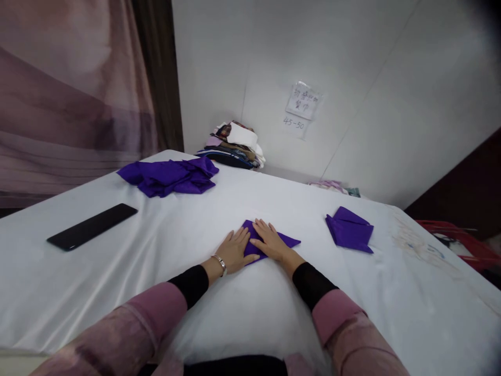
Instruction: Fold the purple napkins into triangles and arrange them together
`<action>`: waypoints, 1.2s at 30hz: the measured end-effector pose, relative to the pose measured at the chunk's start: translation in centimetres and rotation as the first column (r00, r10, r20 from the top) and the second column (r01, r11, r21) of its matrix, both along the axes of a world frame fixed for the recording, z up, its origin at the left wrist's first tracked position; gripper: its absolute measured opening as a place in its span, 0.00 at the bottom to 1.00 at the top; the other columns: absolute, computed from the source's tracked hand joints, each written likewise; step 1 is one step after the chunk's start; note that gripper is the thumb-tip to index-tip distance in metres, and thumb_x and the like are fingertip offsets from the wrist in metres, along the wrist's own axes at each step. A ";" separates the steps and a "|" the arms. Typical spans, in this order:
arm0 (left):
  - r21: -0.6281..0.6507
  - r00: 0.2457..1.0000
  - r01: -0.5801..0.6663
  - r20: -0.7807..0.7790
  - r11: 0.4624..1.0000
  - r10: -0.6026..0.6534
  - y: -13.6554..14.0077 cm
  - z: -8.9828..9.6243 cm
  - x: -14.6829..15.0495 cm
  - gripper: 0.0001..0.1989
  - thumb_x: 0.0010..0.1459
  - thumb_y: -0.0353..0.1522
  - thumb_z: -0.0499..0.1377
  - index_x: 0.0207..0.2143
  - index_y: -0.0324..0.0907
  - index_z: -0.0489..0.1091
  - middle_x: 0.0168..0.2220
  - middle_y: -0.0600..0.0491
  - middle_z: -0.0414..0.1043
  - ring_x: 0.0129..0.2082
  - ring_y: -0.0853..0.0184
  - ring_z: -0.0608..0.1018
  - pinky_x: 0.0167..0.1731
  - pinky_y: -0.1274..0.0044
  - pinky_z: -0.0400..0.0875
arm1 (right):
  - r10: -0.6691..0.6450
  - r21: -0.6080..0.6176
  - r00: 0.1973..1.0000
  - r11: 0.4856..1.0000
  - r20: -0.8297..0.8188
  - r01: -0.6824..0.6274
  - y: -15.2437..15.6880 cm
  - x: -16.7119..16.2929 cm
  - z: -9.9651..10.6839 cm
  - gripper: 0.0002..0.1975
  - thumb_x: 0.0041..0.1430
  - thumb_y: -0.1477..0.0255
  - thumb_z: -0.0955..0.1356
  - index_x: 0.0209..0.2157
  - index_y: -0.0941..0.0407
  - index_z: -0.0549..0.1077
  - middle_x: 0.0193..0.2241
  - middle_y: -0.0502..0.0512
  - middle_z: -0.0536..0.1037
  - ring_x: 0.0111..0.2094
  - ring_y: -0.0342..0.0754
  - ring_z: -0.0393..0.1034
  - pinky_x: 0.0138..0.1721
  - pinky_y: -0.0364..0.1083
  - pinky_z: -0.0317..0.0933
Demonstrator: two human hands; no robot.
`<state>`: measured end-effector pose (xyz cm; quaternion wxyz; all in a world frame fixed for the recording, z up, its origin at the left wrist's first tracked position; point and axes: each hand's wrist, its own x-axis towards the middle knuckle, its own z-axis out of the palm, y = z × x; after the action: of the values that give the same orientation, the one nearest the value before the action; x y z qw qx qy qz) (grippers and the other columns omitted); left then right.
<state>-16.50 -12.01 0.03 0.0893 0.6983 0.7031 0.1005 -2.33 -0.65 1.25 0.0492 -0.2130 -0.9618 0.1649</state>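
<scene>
Folded purple cloth (252,251) lies on the white-covered table (270,324), in front of the person and beneath both hands. Its visible outline is angular: one pointed end extends past the right hand, and a corner shows above the fingers of the left.

Left hand (235,251): palm down on the left part of the cloth, fingers extended and slightly apart, thumb pointing toward the right hand. A silver-coloured bracelet (221,265) encircles the wrist.

Right hand (273,243): palm down across the middle of the cloth, fingers straight and directed away from the body, thumb extended toward the left hand. Both hands rest flat on top of the fabric, with their grip unclosed.

Surrounding items: a second folded purple piece (351,230) lies to the right, apart from the right hand. A loose purple heap (170,176) occupies the far left of the table. A flat black object (93,226) lies nearer, at left. A stack of mixed fabrics (235,143) sits by the far edge, against the wall (352,62). A handwritten paper sign (303,100) is fixed to that wall.
</scene>
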 end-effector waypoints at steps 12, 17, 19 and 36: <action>0.127 0.984 0.067 -0.173 0.990 -0.045 1.5 1.3 -0.9 0.28 0.56 0.49 0.48 0.50 0.40 0.66 0.55 0.41 0.64 0.56 0.56 0.65 0.57 0.60 0.47 | -0.145 0.081 0.985 0.987 0.096 0.137 1.5 5.8 -0.5 0.34 0.61 0.50 0.51 0.63 0.55 0.45 0.64 0.56 0.43 0.64 0.50 0.32 0.61 0.57 0.25; 0.130 0.988 0.082 -0.143 0.988 -0.063 1.5 1.1 -1.3 0.25 0.59 0.45 0.46 0.50 0.40 0.66 0.54 0.41 0.65 0.54 0.55 0.66 0.56 0.59 0.49 | -0.355 0.052 0.920 0.935 0.168 0.351 4.4 10.1 -1.2 0.33 0.62 0.53 0.51 0.63 0.56 0.45 0.64 0.55 0.42 0.64 0.50 0.31 0.60 0.58 0.26; 0.132 0.987 0.110 -0.134 0.985 -0.092 1.8 1.3 -1.8 0.20 0.60 0.42 0.46 0.47 0.42 0.67 0.52 0.44 0.67 0.52 0.56 0.68 0.53 0.60 0.53 | -0.457 0.050 0.876 0.889 0.157 0.455 4.9 11.3 -1.1 0.32 0.63 0.54 0.50 0.63 0.58 0.45 0.64 0.57 0.43 0.64 0.50 0.32 0.60 0.58 0.28; 0.058 0.983 0.182 -0.039 0.982 -0.180 1.2 3.3 -4.0 0.21 0.47 0.21 0.48 0.40 0.43 0.72 0.41 0.47 0.70 0.41 0.62 0.71 0.43 0.71 0.65 | 0.167 0.262 0.974 0.957 -0.152 -0.123 -5.0 3.2 -0.4 0.22 0.56 0.78 0.60 0.53 0.56 0.64 0.49 0.59 0.70 0.52 0.50 0.59 0.57 0.56 0.41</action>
<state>-20.51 -10.82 3.29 0.0647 0.7632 0.6348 0.1016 0.90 -5.67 0.81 0.1466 -0.1187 -0.9800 0.0632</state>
